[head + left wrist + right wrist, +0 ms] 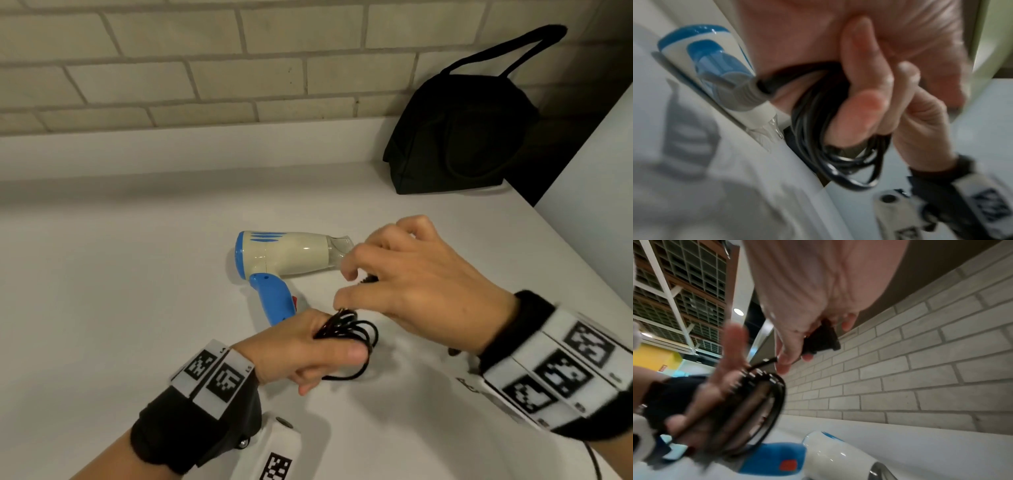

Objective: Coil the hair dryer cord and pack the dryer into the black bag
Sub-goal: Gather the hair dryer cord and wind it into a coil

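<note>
Cord-coiling step, nearly complete. The left hand, lower centre of the head view, has several loops of the black cord wound around its fingers, with the thumb pressed against the bundle. The right hand, centre right, grasps the black plug in its curled fingers, just beside the coil, with only a short run of cord left between plug and loops. The hair dryer lies on its side at mid-frame, blue handle toward the left hand. The next move, by judgement, calls for tucking the plug end into the coil, then carrying dryer and cord to the black bag, which stands apart at upper right; whether its mouth is open cannot be told. Setting: a white countertop against a pale brick wall.
</note>
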